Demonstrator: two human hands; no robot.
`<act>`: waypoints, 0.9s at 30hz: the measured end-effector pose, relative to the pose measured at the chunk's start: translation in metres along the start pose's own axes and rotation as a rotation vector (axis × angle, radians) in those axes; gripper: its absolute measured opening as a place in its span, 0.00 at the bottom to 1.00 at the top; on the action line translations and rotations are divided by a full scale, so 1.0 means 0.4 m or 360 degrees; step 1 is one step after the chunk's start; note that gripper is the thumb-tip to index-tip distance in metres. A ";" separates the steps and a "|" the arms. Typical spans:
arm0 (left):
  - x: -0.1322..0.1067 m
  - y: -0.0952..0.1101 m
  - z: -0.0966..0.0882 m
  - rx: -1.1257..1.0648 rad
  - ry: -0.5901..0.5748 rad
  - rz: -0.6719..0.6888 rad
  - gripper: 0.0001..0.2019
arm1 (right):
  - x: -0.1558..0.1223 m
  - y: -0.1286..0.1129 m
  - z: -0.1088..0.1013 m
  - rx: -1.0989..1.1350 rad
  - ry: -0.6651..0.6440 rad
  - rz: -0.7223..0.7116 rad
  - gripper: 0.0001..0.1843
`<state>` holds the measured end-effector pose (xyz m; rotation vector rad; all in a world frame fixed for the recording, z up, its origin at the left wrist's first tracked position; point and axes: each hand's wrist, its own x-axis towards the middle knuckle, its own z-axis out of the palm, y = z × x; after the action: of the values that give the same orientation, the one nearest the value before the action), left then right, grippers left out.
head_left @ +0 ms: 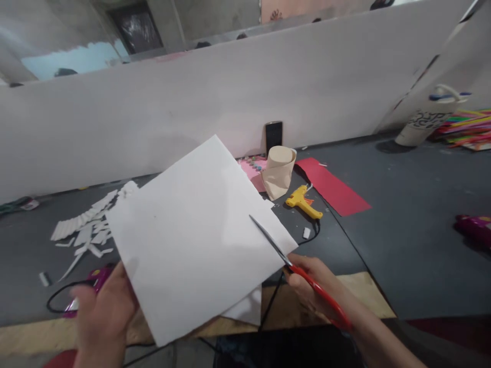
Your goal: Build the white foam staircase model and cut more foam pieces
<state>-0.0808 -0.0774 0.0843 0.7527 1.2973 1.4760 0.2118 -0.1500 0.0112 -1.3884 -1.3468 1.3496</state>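
My left hand grips the lower left edge of a large white sheet of paper and holds it up over the grey table. My right hand holds red-handled scissors. Their blades lie on the sheet's right edge, pointing up and to the left. A second white sheet shows under the first one at the bottom.
A yellow glue gun with its black cord, a rolled beige paper, a red paper strip, a pink sheet and a phone stand behind. White paper scraps lie left. A pink glue gun lies near my left hand. Coloured sticks sit far right.
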 end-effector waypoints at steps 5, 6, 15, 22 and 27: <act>0.199 0.121 -0.009 0.0584 0.0133 0.0300 0.21 | -0.036 -0.017 -0.022 -0.0023 -0.0191 0.0100 0.31; 0.236 0.139 -0.007 0.0799 0.0143 0.0418 0.15 | -0.041 -0.017 -0.025 -0.0068 -0.0207 0.0101 0.31; 0.323 0.057 0.160 0.1818 -0.0755 0.0702 0.17 | -0.067 0.047 -0.019 -0.0193 -0.0198 0.0157 0.36; 0.320 0.009 0.182 0.2147 -0.1062 0.0621 0.22 | -0.105 0.101 -0.028 -0.0250 -0.0178 0.0112 0.35; 0.303 -0.001 0.182 0.2144 -0.1030 0.0498 0.22 | -0.123 0.093 -0.019 -0.0282 -0.0134 0.0161 0.36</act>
<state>-0.0527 0.0612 0.0827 2.1387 1.5580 0.2538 0.2312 -0.2026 -0.0155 -1.5506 -1.4999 1.3953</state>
